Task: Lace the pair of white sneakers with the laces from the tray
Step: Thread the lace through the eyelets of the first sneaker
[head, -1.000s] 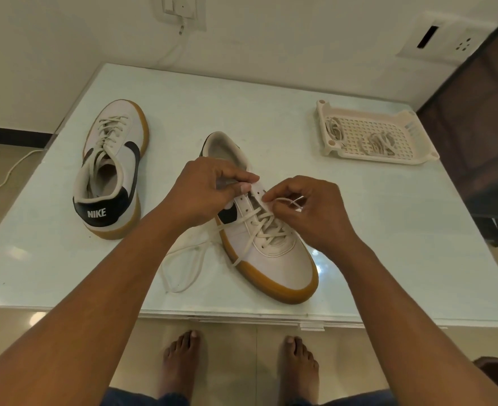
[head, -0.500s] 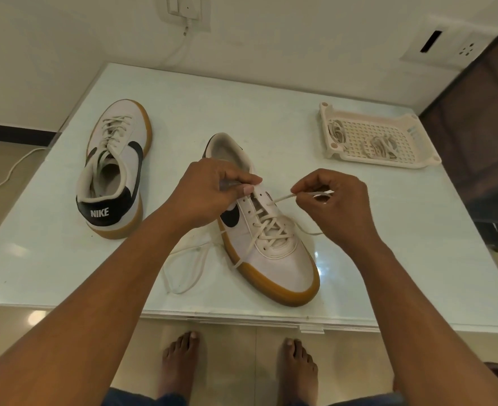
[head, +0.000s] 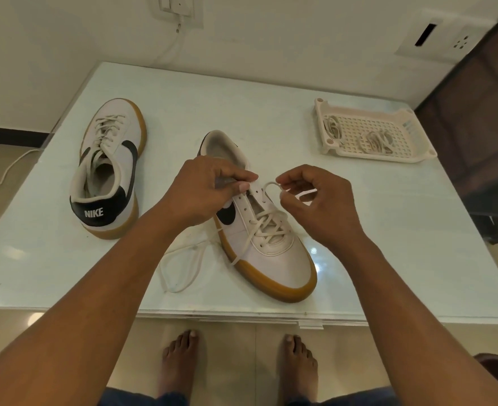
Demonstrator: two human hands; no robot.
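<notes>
A white sneaker with a gum sole (head: 274, 259) lies in the middle of the table, toe toward me, partly laced. My left hand (head: 204, 194) pinches the upper eyelet flap of this shoe. My right hand (head: 318, 203) pinches the white lace (head: 267, 187), which arcs in a small loop above the top eyelets. The lace's other end (head: 177, 268) trails loose on the table to the left of the shoe. A second white sneaker (head: 107, 168) stands laced at the left, heel toward me. The cream tray (head: 414, 153) at the right back holds bundled laces (head: 378, 140).
The pale table top (head: 373, 244) ends at a front edge just above my bare feet. A dark piece of furniture (head: 482, 142) stands against the table's right side. A wall socket with a cable (head: 177, 13) hangs behind the table.
My right hand pulled the lace out to the right, then came back toward the top eyelets, leaving a small loop. My left hand stayed on the eyelet flap.
</notes>
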